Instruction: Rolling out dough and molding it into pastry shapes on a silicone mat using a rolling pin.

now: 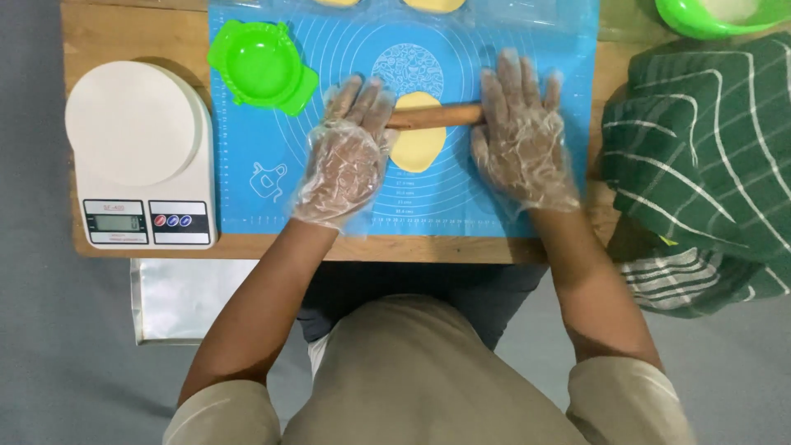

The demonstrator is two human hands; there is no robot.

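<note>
Far to the left of your fingers a white kitchen scale (140,152) sits on the wooden table (124,33) with nothing on its round platform. Just up and left of your left hand (344,156) lies a green dumpling press (260,66), hinged open, its round cup holding nothing. Your left hand, in a clear plastic glove, lies flat with its fingers (362,99) stretched out and slightly spread, pressing on the left end of a wooden rolling pin (435,115); it grips nothing. Between your two hands the pin lies crosswise over an oval of yellow dough (417,148), which rests on the blue silicone mat (247,198) and shows above and below the pin. Your right hand (521,140), gloved too, lies flat on the pin's right end, its fingers (511,78) straight and a little apart, not curled round it. Beyond your fingertips, at the mat's far edge, two more pale yellow dough pieces (434,5) are partly cut off. Right of your right hand lies a green striped cloth (700,148), and past it a green bowl (700,25) with something white inside.
</note>
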